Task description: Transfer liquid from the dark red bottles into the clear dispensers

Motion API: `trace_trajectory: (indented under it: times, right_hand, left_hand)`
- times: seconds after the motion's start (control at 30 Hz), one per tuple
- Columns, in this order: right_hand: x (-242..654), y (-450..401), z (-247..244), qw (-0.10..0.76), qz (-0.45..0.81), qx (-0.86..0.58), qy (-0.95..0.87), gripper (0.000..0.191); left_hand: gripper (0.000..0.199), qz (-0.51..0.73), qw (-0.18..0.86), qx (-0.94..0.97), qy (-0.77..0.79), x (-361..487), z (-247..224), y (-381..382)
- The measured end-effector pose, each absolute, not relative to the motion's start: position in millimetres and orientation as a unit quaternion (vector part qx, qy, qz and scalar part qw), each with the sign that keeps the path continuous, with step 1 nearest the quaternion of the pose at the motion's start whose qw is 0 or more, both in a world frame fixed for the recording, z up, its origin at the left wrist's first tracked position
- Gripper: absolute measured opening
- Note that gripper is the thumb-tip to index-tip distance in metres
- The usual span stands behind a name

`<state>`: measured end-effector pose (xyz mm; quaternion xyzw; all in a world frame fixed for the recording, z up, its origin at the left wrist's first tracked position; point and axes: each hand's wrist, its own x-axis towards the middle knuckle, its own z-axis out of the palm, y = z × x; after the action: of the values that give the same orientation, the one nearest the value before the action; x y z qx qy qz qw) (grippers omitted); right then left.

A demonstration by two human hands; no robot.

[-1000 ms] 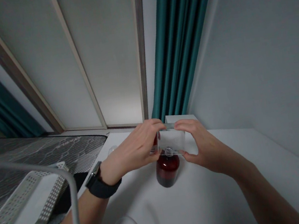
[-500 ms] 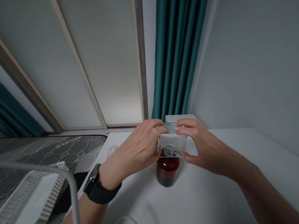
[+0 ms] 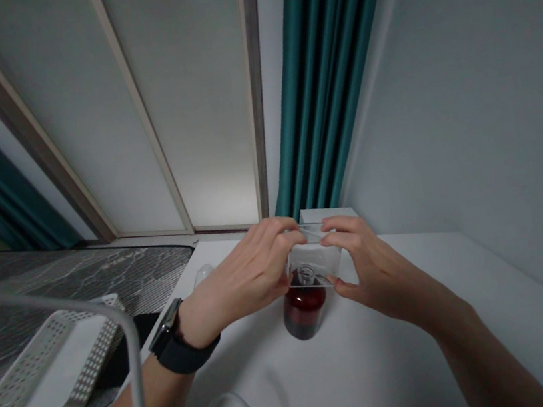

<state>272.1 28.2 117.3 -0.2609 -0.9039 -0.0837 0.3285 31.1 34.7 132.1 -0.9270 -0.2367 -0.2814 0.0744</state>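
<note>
Between my two hands is a clear, see-through rectangular box, gripped by its left and right sides. My left hand, wearing a dark watch at the wrist, closes on the left side, with some fingertips curled over the top. Thumb and fingers of my right hand clasp the opposite side. A dark red-brown bottle stands upright on the white table just below the box. Its neck shows through the clear wall; whether the box touches it, I cannot tell.
A white box stands behind my hands, near a teal curtain. Beyond my left wrist is a small clear rounded object. At left are a white perforated basket and a grey curved tube. A white cable lies on the table.
Almost nothing differs. Both hands keep hold of the clear box above the bottle, with only a very slight shift.
</note>
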Motion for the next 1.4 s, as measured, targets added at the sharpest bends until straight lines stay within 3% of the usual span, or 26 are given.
trace_trajectory:
  times: [0.4,0.67,0.83,1.07,1.4]
  right_hand:
    - [273.4,37.0,110.0,0.325,0.042,-0.321,-0.889,0.075]
    - [274.5,46.5,100.1,0.333,0.115,-0.356,-0.866,0.074]
    - [274.1,41.5,92.0,0.405,0.136,-0.368,-0.826,0.069]
    - [258.6,25.2,36.3,0.519,0.21,-0.383,-0.735,0.051]
    - [231.6,5.3,-8.6,0.505,0.284,-0.383,-0.719,0.072]
  left_hand:
    - [0.064,-0.271,-0.013,-0.917,-0.292,32.5,124.6,45.7]
    - [0.071,-0.322,-0.12,-0.886,-0.312,26.9,105.1,63.7]
    - [0.072,-0.36,-0.171,-0.846,-0.353,17.6,95.1,64.5]
    - [0.061,-0.39,-0.236,-0.788,-0.415,-0.9,84.1,43.4]
    - [0.034,-0.409,-0.414,-0.661,-0.474,-30.2,26.2,4.6]
